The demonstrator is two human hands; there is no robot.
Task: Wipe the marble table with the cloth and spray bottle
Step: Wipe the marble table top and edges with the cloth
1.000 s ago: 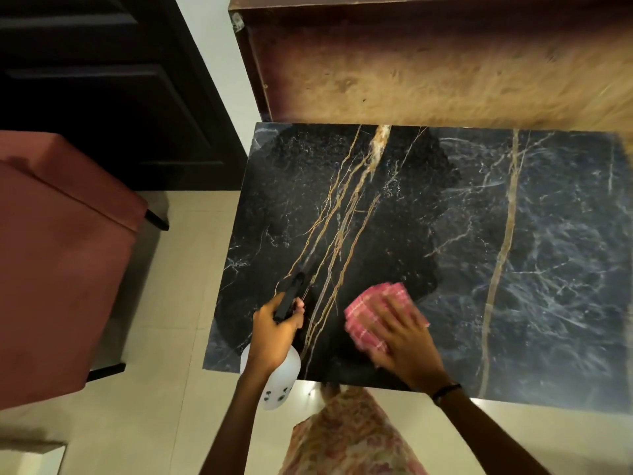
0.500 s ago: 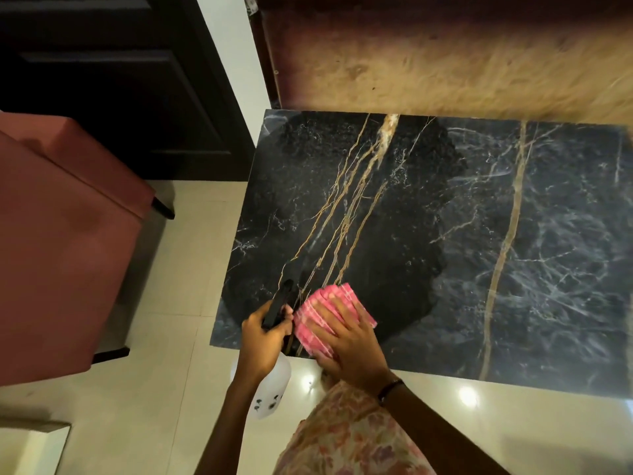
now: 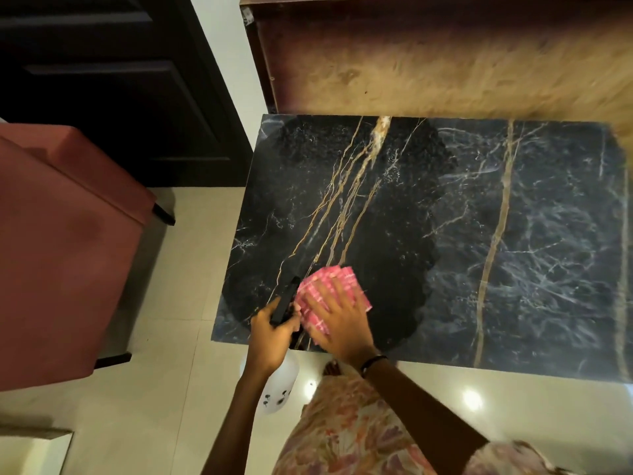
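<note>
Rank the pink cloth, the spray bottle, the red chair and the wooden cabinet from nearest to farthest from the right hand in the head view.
1. Pink cloth: under the right hand.
2. Spray bottle: just left, in the left hand.
3. Red chair: far left on the floor.
4. Wooden cabinet: beyond the table's far edge.

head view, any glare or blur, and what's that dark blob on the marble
Head view: ceiling-light glare spots on the floor tiles; the wooden cabinet is motion-smeared; the dark blob on the marble table looks like the person's own shadow, around the cloth.

Pink checked cloth point(image 3: 334, 298) flat on black gold-veined marble table point(image 3: 513, 234), near-left corner.
</note>
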